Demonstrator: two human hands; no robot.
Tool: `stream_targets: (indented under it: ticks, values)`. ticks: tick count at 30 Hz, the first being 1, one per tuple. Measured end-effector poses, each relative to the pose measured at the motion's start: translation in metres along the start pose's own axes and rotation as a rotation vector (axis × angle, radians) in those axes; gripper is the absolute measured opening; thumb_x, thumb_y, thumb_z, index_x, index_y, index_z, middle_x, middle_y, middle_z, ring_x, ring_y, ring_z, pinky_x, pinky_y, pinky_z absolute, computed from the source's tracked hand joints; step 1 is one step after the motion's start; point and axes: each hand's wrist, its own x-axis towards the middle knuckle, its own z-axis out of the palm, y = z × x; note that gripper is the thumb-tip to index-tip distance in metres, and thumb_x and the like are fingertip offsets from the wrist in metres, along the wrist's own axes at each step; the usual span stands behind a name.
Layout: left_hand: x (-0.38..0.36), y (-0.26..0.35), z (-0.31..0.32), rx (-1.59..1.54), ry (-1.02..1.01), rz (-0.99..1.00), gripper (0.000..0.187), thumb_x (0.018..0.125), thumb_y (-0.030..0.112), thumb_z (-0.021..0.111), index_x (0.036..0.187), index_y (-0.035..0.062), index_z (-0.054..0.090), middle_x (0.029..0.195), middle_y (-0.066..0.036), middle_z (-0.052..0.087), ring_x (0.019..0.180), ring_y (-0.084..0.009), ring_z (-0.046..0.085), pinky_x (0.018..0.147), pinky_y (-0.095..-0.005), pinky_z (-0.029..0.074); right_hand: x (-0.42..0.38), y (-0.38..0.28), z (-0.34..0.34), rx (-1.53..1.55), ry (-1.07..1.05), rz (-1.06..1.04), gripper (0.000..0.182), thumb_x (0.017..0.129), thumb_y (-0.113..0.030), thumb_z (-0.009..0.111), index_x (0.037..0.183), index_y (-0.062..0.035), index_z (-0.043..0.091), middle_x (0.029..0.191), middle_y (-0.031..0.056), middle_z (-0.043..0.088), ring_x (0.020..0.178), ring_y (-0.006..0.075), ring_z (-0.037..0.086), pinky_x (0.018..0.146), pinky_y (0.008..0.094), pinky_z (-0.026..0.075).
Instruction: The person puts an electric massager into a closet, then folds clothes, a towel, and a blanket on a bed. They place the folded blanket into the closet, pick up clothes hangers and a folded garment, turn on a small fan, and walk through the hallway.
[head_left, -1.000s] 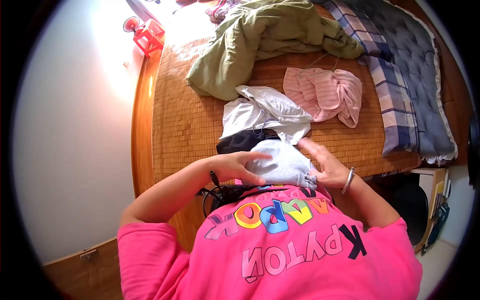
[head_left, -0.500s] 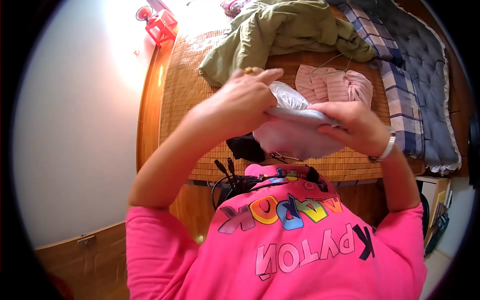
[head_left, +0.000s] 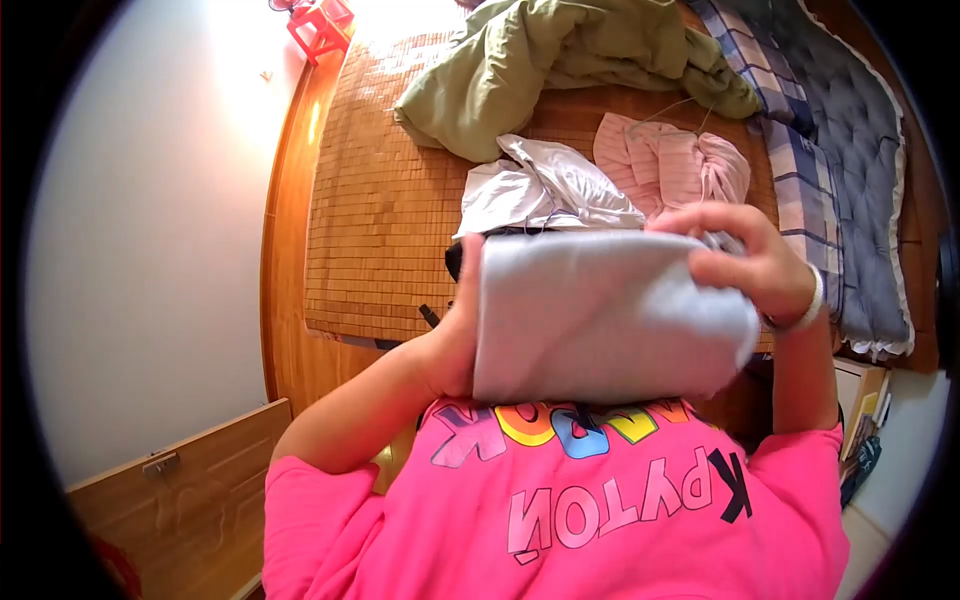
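A light grey folded cloth, probably a garment, is held up close to my chest as a flat, roughly rectangular bundle. My left hand supports it along the left edge, its fingers partly hidden behind the fabric. At the upper right corner my right hand grips it, thumb and fingers closed on the cloth near a bunched bit. Just beyond the bundle lies a crumpled white garment on the mat. Part of a black item peeks out beside my left hand.
A woven bamboo mat covers the bed. On it lie an olive green garment and pink striped fabric. Plaid bedding and a grey quilted pad line the right side. A red stool stands far left.
The grey cloth has come nearer my chest and now shows a broad flat face. My left hand has moved down to its left edge, and more of the white garment is exposed.
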Motion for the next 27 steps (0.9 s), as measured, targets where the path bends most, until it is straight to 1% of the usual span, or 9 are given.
stream_targets:
  ticks: [2,4,6,8,10,12,14,18,27]
  values:
    - [-0.005,-0.008,0.006,-0.270,0.356,-0.013,0.113,0.068,0.090,0.012,0.146,0.0101,0.027,0.145,-0.015,0.035,0.134,-0.0292,0.034,0.110,-0.0462,0.028,0.008,0.036,-0.008,-0.127,0.053,0.139,0.040,0.088,-0.020,0.063,0.122,-0.0007,0.056,0.104,0.0075,0.063,0.094,0.0100,0.057,0.080,0.0251,0.048]
    - [-0.009,-0.011,0.003,-0.294,0.491,-0.182,0.083,0.084,0.068,0.045,0.140,0.0079,0.036,0.139,-0.013,0.043,0.124,-0.0253,0.047,0.106,-0.0417,0.037,0.010,0.060,-0.001,-0.235,-0.023,0.130,0.037,0.091,-0.020,0.058,0.122,-0.0007,0.055,0.105,0.0101,0.064,0.095,0.0151,0.059,0.082,0.0278,0.047]
    - [-0.004,-0.009,0.003,-0.219,0.548,-0.307,0.074,0.086,0.061,0.049,0.137,0.0080,0.040,0.134,-0.012,0.049,0.119,-0.0240,0.051,0.102,-0.0408,0.040,0.009,0.057,0.013,-0.687,0.068,-0.250,0.044,0.092,-0.025,0.054,0.127,0.0008,0.051,0.118,0.0193,0.060,0.110,0.0326,0.056,0.095,0.0360,0.042]
    - [0.000,-0.008,-0.006,-0.160,0.586,-0.359,0.051,0.092,0.045,0.054,0.127,0.0081,0.050,0.118,-0.009,0.060,0.103,-0.0201,0.061,0.090,-0.0369,0.049,0.004,0.048,0.049,-0.268,-0.095,-0.223,0.060,0.087,-0.033,0.061,0.134,-0.0010,0.044,0.123,0.0227,0.056,0.120,0.0319,0.051,0.100,0.0359,0.038]
    - [-0.010,0.020,-0.008,0.015,0.496,-0.351,0.041,0.092,0.044,0.054,0.112,0.0082,0.059,0.104,-0.008,0.065,0.089,-0.0164,0.063,0.075,-0.0324,0.053,-0.001,0.050,0.073,-0.357,-0.242,-0.240,0.075,0.079,-0.036,0.069,0.138,-0.0019,0.038,0.124,0.0238,0.055,0.119,0.0329,0.052,0.099,0.0360,0.039]
    - [-0.044,0.065,-0.024,0.920,0.672,-0.151,0.033,0.093,0.035,0.052,0.102,0.0044,0.063,0.095,-0.008,0.067,0.080,-0.0161,0.064,0.070,-0.0313,0.053,-0.001,0.047,0.072,-0.271,-0.282,-0.007,0.070,0.077,-0.030,0.071,0.133,0.0016,0.043,0.120,0.0215,0.058,0.109,0.0309,0.058,0.095,0.0352,0.043]
    - [-0.072,0.080,-0.054,1.127,0.979,-0.118,0.030,0.095,0.027,0.049,0.102,0.0020,0.065,0.091,-0.010,0.068,0.086,-0.0137,0.063,0.072,-0.0291,0.052,-0.007,0.073,0.048,-0.044,-0.280,0.299,0.058,0.078,-0.021,0.066,0.127,0.0032,0.047,0.115,0.0160,0.060,0.100,0.0238,0.061,0.089,0.0329,0.046]
    - [-0.100,0.006,-0.145,1.431,0.439,-0.436,0.034,0.093,0.029,0.052,0.096,-0.0014,0.065,0.085,-0.009,0.066,0.083,-0.0173,0.061,0.073,-0.0315,0.048,-0.027,0.109,0.006,0.484,0.043,0.340,0.051,0.077,-0.017,0.061,0.123,0.0030,0.050,0.112,0.0124,0.061,0.094,0.0188,0.061,0.088,0.0318,0.047]
    - [-0.123,-0.065,-0.086,0.952,0.494,-0.712,0.059,0.082,0.048,0.065,0.117,0.0022,0.051,0.108,-0.012,0.056,0.104,-0.0199,0.051,0.090,-0.0333,0.040,-0.008,0.113,0.006,0.895,0.153,0.386,0.052,0.082,-0.019,0.058,0.125,0.0066,0.044,0.110,0.0195,0.061,0.095,0.0268,0.065,0.086,0.0390,0.053]
